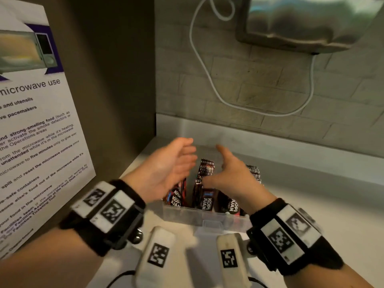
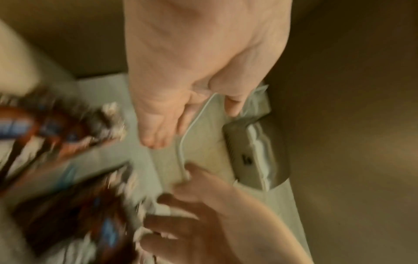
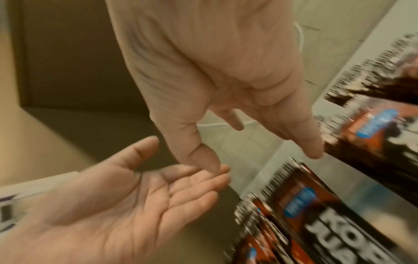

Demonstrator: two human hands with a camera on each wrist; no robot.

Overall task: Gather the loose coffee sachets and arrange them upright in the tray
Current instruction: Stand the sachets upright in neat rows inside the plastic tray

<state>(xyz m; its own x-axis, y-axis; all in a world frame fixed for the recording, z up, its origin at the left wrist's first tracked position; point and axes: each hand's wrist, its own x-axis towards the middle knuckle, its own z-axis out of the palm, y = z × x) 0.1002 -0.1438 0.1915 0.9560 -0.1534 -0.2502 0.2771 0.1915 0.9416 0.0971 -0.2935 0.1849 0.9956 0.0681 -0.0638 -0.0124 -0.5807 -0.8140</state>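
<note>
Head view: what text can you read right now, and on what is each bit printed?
"KOPI JUAN": on the coffee sachets standing in the clear tray.
"microwave use": heading on the wall notice.
"strong-smelling food", "five minutes", "Facilities Ticketing Tool": phrases in the notice's body; the rest is cut off or too blurred.
Square black-and-white code markers, no words: on the wrist bands.
Blue label on the sachets: blurred, unreadable.

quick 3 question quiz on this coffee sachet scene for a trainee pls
1. True or false: the left hand grips a sachet.
2. Where do the sachets stand? A) clear tray B) on the poster C) flat on the counter
3. What white thing hangs looped on the brick wall?

Key: 1 false, both it and the right hand are open and empty. 2 A, upright. 3 a cable.
</note>
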